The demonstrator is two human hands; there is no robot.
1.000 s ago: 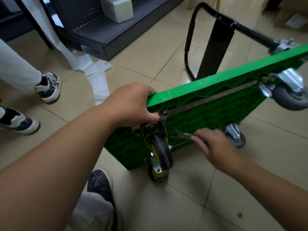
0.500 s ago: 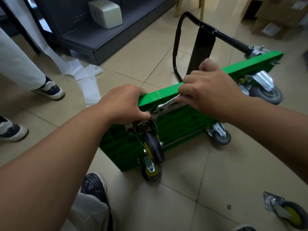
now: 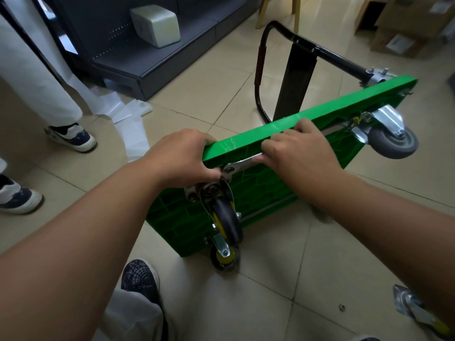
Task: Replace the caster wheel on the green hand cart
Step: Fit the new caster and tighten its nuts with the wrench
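Tiled floor (image 3: 258, 303), tipped cart (image 3: 246, 142), wrench (image 3: 239, 165) (handle hidden) in right hand (image 3: 298, 153).

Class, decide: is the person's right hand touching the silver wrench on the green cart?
Touching. In the head view the right hand curls its fingers round the handle of the wrench.

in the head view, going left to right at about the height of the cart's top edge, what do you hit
white sneaker → left hand → wrench → right hand → grey caster wheel
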